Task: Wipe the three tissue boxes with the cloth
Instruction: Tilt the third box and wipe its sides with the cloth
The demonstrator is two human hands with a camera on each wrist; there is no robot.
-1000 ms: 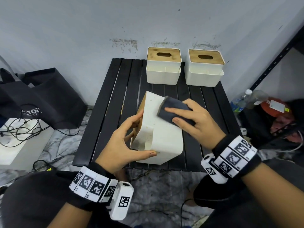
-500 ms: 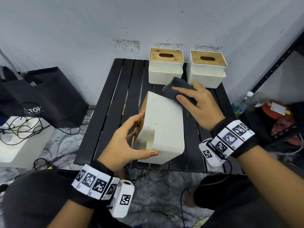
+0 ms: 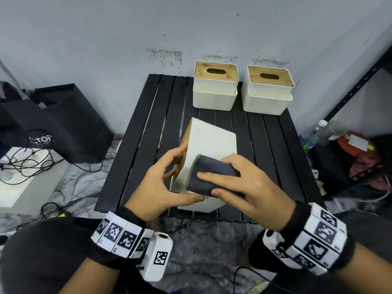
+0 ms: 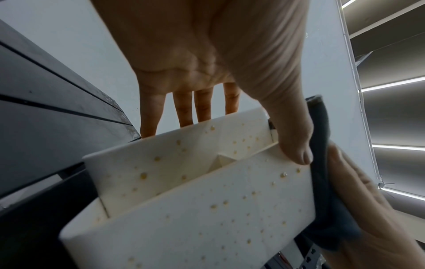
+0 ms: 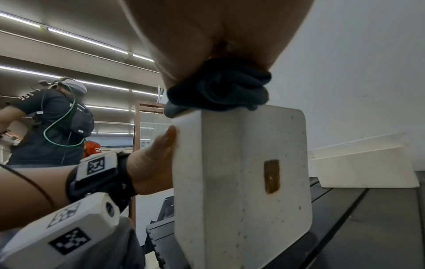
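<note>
The left hand grasps the tipped white, wood-lidded tissue box on the black slatted bench; beside that grip, the right hand clasps a folded dark-grey cloth onto the box.

Left hand, right hand, both gripping.

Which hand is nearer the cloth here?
Right. The right hand holds the cloth against the tipped box; the left hand grips that box, its thumb just beside the cloth.
</note>
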